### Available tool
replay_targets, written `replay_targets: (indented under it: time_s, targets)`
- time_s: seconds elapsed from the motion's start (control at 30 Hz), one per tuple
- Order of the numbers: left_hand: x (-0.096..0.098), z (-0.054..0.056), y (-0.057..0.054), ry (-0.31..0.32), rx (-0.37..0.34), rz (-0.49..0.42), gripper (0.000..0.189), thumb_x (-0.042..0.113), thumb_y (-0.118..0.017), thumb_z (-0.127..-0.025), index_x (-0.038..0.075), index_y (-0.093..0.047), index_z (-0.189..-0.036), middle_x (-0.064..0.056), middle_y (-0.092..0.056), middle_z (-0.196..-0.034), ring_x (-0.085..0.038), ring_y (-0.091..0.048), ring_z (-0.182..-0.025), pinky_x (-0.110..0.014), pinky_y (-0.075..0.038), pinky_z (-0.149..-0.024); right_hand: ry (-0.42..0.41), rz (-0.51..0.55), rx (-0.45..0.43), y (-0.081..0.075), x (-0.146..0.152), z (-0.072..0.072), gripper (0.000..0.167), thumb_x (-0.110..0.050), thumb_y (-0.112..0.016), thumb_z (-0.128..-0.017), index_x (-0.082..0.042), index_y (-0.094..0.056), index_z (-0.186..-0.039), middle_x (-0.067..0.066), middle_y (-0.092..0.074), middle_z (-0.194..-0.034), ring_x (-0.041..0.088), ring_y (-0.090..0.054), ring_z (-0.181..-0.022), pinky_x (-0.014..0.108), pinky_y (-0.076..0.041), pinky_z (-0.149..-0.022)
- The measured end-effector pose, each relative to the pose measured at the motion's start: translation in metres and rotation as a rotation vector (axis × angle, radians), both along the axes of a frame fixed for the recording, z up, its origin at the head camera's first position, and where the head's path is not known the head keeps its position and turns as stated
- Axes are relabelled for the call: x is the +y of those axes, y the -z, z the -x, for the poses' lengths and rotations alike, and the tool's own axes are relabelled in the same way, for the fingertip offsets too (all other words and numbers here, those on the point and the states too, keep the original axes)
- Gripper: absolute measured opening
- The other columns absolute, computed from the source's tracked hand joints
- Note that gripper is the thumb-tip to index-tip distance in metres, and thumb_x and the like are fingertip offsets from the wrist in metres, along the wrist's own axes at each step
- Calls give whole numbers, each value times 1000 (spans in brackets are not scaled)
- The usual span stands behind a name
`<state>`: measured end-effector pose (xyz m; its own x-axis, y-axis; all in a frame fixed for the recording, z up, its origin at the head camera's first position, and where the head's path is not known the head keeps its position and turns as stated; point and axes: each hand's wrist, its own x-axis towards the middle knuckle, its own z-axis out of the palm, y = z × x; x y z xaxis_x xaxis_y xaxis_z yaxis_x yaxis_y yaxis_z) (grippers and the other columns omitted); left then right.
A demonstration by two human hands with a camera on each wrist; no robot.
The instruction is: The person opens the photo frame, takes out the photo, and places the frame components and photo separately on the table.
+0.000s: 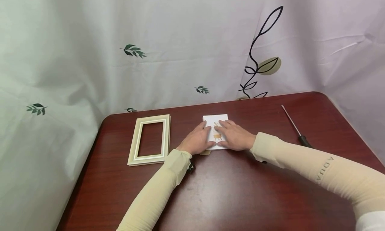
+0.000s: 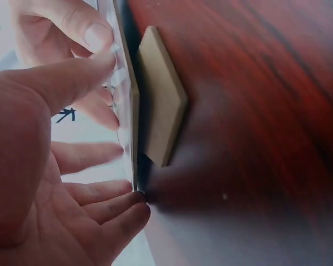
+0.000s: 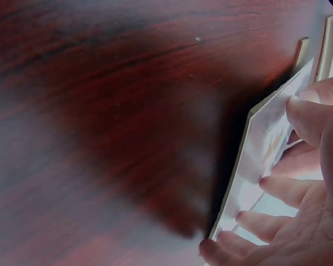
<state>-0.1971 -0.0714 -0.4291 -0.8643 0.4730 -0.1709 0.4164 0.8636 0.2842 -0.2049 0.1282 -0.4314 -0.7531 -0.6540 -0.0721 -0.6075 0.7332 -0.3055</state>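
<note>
A white card (image 1: 210, 118) printed with a plant on an orange stand lies on a thin brown backing board (image 2: 135, 119) near the far side of the table. My left hand (image 1: 196, 138) rests on the card's left side, its fingers fairly straight and spread. Across the card's right side lies my right hand (image 1: 237, 136), also with extended fingers, some right at the edge. Both thumbs point toward each other near the card's close edge. A flat tan support piece (image 2: 162, 100) sticks out from beneath the board, which stands slightly off the table.
An empty cream picture frame (image 1: 136, 141) lies left of my hands on the dark red wooden table (image 1: 228, 191). On the right is a screwdriver (image 1: 291, 120) with a black handle. A leaf-printed curtain (image 1: 180, 40) hangs behind the table.
</note>
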Motion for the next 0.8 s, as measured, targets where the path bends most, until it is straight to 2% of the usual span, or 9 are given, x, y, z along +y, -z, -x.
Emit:
replay_targets:
  time_s: [0.1,0.3,0.43,0.63,0.8]
  targets:
    - [-1,1,1,-1,10,-12,82,47,-75,-89,-4,-45,-147,-23,-34,-158,-30,-26,-150,-37,-28,-119,2,11,4,2,2,0,63,-30,-71,-94,3,-50,-144,30,-40,-151,46,-37,-139,53,-32,-114]
    - [-1,0,2,3,9,-54,100,55,-81,-79,-5,-42,-149,-24,-30,-159,-31,-27,-149,-36,-26,-120,21,26,-26,3,3,-1,63,-29,-70,-95,3,-49,-145,29,-37,-153,45,-34,-141,52,-33,-114]
    - [-1,1,4,40,16,-43,103,57,-81,-78,-5,-40,-150,-24,-25,-161,-33,-21,-151,-37,-18,-122,25,39,-40,4,3,-1,64,-30,-70,-95,2,-48,-146,29,-36,-154,45,-33,-142,53,-33,-114]
    - [-1,2,4,110,-19,-17,105,53,-83,-78,2,-34,-155,-23,-14,-165,-35,-7,-154,-38,-9,-123,22,71,-41,4,7,-1,66,-27,-72,-94,4,-47,-146,32,-34,-154,46,-33,-142,55,-34,-113]
    - [-2,3,5,126,-52,-14,106,51,-83,-79,-1,-31,-155,-25,-9,-165,-36,-4,-154,-39,-9,-123,36,68,-49,4,10,-1,66,-27,-73,-93,5,-47,-146,32,-33,-154,45,-32,-143,55,-35,-113]
